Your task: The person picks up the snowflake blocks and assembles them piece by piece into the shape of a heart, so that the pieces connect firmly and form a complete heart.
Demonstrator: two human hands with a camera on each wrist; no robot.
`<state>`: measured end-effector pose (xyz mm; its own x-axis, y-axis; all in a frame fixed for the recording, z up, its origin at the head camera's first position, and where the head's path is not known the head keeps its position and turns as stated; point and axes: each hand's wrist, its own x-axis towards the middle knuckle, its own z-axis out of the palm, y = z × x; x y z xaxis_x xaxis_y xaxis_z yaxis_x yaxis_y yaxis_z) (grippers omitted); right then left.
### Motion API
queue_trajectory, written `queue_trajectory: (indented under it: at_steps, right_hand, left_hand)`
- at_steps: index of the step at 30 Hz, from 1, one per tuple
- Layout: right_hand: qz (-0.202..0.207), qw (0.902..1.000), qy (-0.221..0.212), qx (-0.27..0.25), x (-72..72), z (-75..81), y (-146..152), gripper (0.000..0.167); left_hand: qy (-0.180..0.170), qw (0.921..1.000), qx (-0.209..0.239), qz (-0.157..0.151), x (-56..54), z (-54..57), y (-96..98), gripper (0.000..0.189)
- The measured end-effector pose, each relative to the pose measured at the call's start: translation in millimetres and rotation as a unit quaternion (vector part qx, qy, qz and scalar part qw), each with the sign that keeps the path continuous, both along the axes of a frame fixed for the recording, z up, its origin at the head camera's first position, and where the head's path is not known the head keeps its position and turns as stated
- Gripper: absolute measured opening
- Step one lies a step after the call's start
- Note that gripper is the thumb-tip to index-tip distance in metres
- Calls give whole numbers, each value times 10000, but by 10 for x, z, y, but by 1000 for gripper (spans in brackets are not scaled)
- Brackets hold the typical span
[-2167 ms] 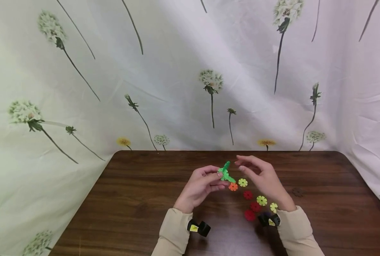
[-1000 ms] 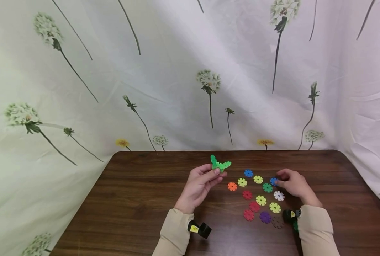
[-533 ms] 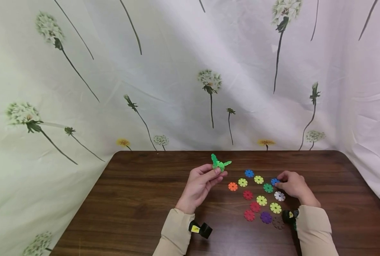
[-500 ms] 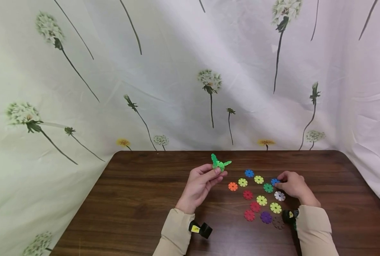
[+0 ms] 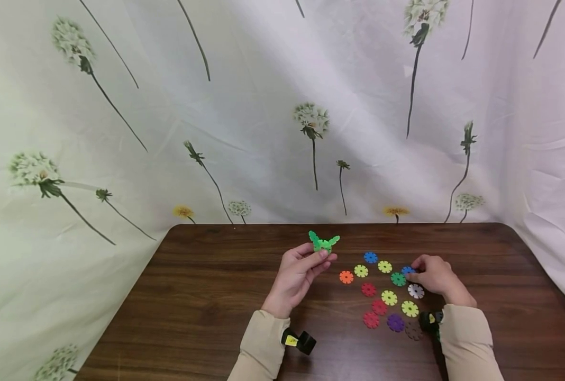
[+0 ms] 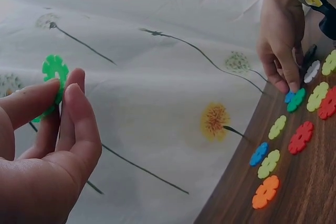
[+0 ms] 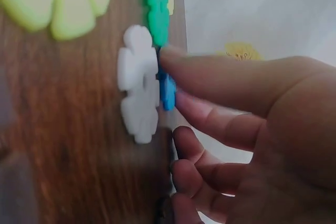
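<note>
Discs on the table (image 5: 192, 296), right of centre in the head view, fourteen counted: four yellow discs (image 5: 389, 298), three red discs (image 5: 371, 320), two blue, and one each of orange (image 5: 346, 277), green (image 5: 398, 279), white (image 5: 416, 291), purple (image 5: 395, 323) and brown (image 5: 413, 331). A further green piece (image 5: 438, 335) is mostly covered by the right wrist, lower right.

One green model (image 5: 322, 244), of at least three joined discs, is held above the table, just right of mid-frame. Left hand (image 5: 294, 278) pinches it between thumb and fingers; two wings point upward.

Right hand (image 5: 437, 274), right of frame, has bent fingers, with thumb and forefinger at the near blue disc (image 5: 408, 269); whether they grip it or merely touch it, I cannot tell. That disc sits just beside the green one. The far blue disc (image 5: 370, 257) lies at the top of the group.

Compared with half a second ago, the model has shifted slightly left and turned, its wings now rising more evenly. The loose discs appear unmoved. Some two seconds ago the right hand was beside the model.

Two sleeves (image 5: 263, 344) and two wrist cameras (image 5: 306, 343) noted, lower frame.
</note>
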<state>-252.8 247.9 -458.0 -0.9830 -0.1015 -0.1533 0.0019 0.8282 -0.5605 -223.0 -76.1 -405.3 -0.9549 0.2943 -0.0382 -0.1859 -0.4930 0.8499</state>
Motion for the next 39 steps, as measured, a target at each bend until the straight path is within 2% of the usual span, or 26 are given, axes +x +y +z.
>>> queue_trajectory:
  at_steps: [10,14,20,23,27,31,36,39]
  right_hand:
    - [-106,9990,-429,77,-5,37,5,36]
    - [-205,9987,-459,41,-12,45,17,35]
    - [-171,9998,-63,-39,-8,26,50,28]
    - [-77,9982,461,-376,-4,34,37,18]
    - [99,9868,1143,-1141,13,140,-56,21]
    - [322,9707,1558,-1799,67,321,-216,24]
    - [439,9495,2086,-2300,144,505,-407,21]
    - [491,9388,2229,-2580,181,575,-495,19]
  left_hand:
    - [39,9998,-144,94,7,7,5,12]
    - [103,9994,-281,156,5,-4,12,12]
    - [148,9986,-444,241,-1,-17,23,13]
    - [162,9984,-481,253,-1,-16,29,13]
    - [232,9980,-525,266,4,-4,34,12]
    - [308,9975,-566,275,10,-5,30,12]
    - [328,9966,-682,327,10,-8,31,13]
    - [301,9961,-767,319,14,-11,36,13]
